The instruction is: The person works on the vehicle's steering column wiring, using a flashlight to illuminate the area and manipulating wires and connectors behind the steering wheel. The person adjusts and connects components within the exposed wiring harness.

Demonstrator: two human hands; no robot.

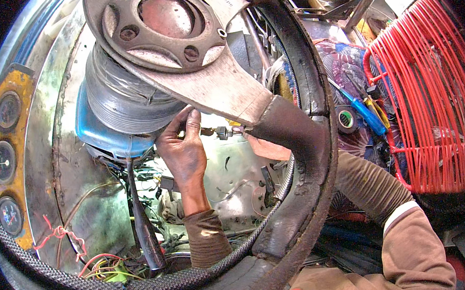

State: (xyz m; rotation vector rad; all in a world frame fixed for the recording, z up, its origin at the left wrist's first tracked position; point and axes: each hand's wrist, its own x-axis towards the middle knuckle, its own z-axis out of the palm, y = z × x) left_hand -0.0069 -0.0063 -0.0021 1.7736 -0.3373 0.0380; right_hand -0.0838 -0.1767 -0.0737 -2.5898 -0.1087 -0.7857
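My left hand [183,155] reaches up beneath the steering column's grey ribbed housing [130,99], fingers bent; what they grip is unclear. A small dark connector [222,132] on wiring sits just right of its thumb. A blue lower cover [88,128] and a dark stalk [145,231] are left of the hand. The large steering wheel [306,65], with a worn spoke, surrounds the scene. My right sleeve [374,187] runs behind the rim; my right hand [269,147] is mostly hidden by the spoke, its fingers out of sight.
A yellow gauge panel [4,128] stands left, with loose wires [110,268] below. At right are a red corded seat back [424,98], a patterned cloth [342,59], a tape roll [346,118], a blue-handled screwdriver [373,120] and a yellow-handled tool [379,111]. Metal frames occupy the upper right.
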